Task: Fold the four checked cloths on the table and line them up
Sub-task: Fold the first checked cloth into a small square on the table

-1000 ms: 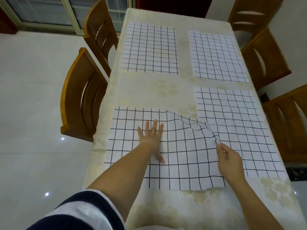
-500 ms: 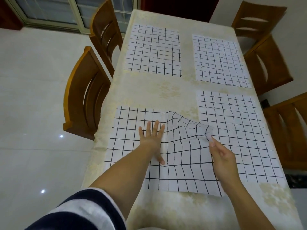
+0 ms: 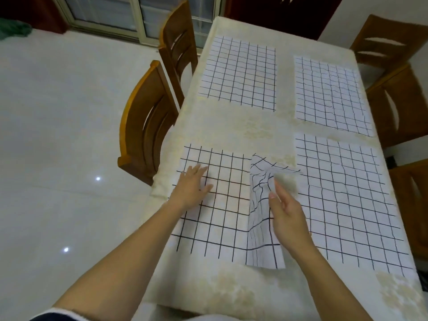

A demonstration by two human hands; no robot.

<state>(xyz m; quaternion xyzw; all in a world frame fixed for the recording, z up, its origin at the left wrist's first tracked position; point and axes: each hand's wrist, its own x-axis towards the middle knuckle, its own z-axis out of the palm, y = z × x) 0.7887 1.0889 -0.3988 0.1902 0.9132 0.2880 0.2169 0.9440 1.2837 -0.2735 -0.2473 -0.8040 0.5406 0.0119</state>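
Several white cloths with black checks lie on the cream tablecloth [image 3: 234, 126]. The near-left cloth [image 3: 222, 205] has its right side lifted and swung over towards the left. My right hand [image 3: 284, 212] pinches that raised edge. My left hand [image 3: 192, 184] presses flat on the cloth's left part, fingers straight. The near-right cloth [image 3: 347, 200] lies flat beside it. At the far end lie the far-left cloth [image 3: 238, 72] and the far-right cloth [image 3: 328, 93], both spread out.
Two wooden chairs [image 3: 148, 126] stand along the table's left side, and more chairs [image 3: 398, 100] along the right. A shiny white tiled floor [image 3: 58, 135] lies to the left. Windows run along the far wall.
My right hand has carried the near-left cloth's right edge up and leftwards, so its right half now stands folded over. My left hand has slid left on the cloth.
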